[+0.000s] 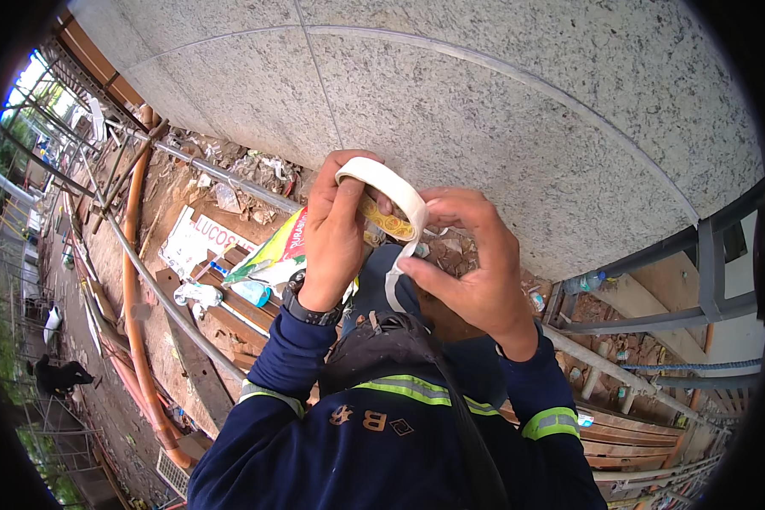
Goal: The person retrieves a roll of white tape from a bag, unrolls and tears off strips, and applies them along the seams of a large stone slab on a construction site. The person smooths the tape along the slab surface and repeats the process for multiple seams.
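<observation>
A roll of white masking tape (408,192) is held up in front of my body, close to the stone wall. My left hand (331,234) grips its left side, with fingers inside the yellow-patterned core. On the other side my right hand (480,268) is curled, its fingertips at the roll's edge and its thumb against the loose strip of tape (393,285). That strip hangs down from the roll over my lap. A dark watch circles my left wrist.
A speckled stone wall (484,110) with thin joints rises right ahead. Metal scaffold tubes (174,310) run along the left, beside an orange pipe (133,255). Boards, bags and rubble lie below. A metal frame (710,272) stands at right. Another person (58,374) is far left.
</observation>
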